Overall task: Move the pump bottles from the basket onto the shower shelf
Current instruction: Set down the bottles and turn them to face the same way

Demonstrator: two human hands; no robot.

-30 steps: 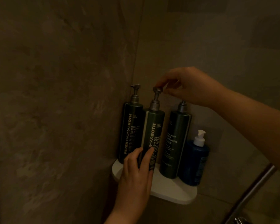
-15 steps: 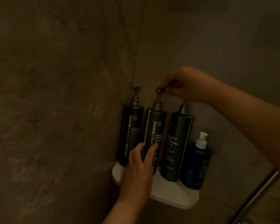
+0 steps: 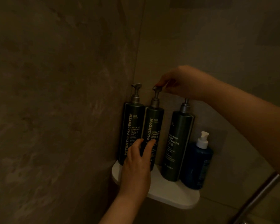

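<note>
- Pump bottles, three tall dark green cylinders with grey metal pumps, stood upright in a row on the white rounded corner shelf (image 3: 173,196) at the lower middle of the frame.
- Farthest left, the shampoo bottle (image 3: 131,131) sat tucked into the corner where the two walls met.
- Touching its right side was the conditioner bottle (image 3: 154,125), its white lettering facing the camera.
- A narrow gap to the right stood the body cleanser bottle (image 3: 176,143), its pump top hidden behind the right wrist.
- Just beside that, at the shelf's right end, was a short blue plastic bottle (image 3: 196,165) with a white pump.
- Reaching in from the right edge of the frame, the right hand (image 3: 184,81) pinched the conditioner bottle's pump head between its fingertips.
- Rising from the bottom of the frame, the left hand (image 3: 136,165) laid fairly straight fingers against the lower front of the conditioner bottle. With the thumb out of sight in the dim light, it seemed to rest there rather than clasp.
- Across the lower right corner ran a slanted brushed metal rail (image 3: 257,196).
- Mottled brown stone walls (image 3: 55,94) filled the left and top of the frame.
</note>
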